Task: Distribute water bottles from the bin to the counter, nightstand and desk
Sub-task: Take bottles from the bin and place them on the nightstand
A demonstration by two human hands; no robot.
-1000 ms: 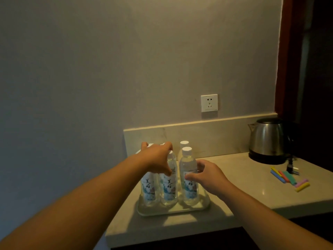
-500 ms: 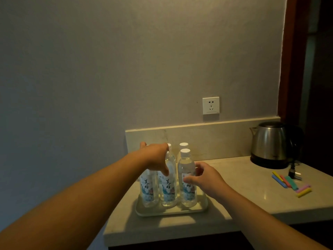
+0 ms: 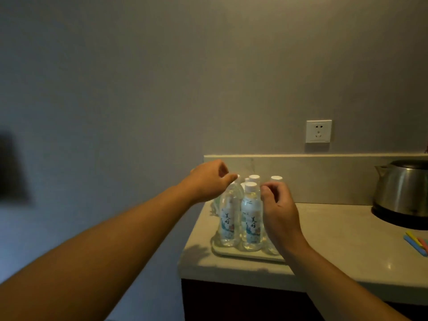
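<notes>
I have the water bottles (image 3: 251, 218) standing upright and packed close together on the pale tray (image 3: 231, 253), which sits near the left end of the counter (image 3: 335, 239), tight to the backsplash (image 3: 324, 179). I judge the tray is there to keep the group in one tidy block and to stop them rolling or spreading toward the edge, so this first stop of the task looks about done.

My left hand (image 3: 208, 179) hangs over the back-left bottle, fingers loosely curled with thumb and forefinger drawn near each other just beside a white cap. The blur there is heavy, so I cannot tell whether I am pinching that cap or only hovering next to it. My right hand (image 3: 278, 209) is in front of the right side of the group, fingers bent in a half-curl at cap height of the front bottle, and it appears to hold nothing; it hides the bottle behind it, of which only the cap shows.

Both hands flank the cluster because I am squaring it up, I think, nudging tops into line instead of lifting.

The kettle (image 3: 403, 193) stands well apart on the right, with coloured packets (image 3: 416, 244) lying in front of it, and a wall socket (image 3: 318, 131) is above. The nightstand and desk are not in view.
</notes>
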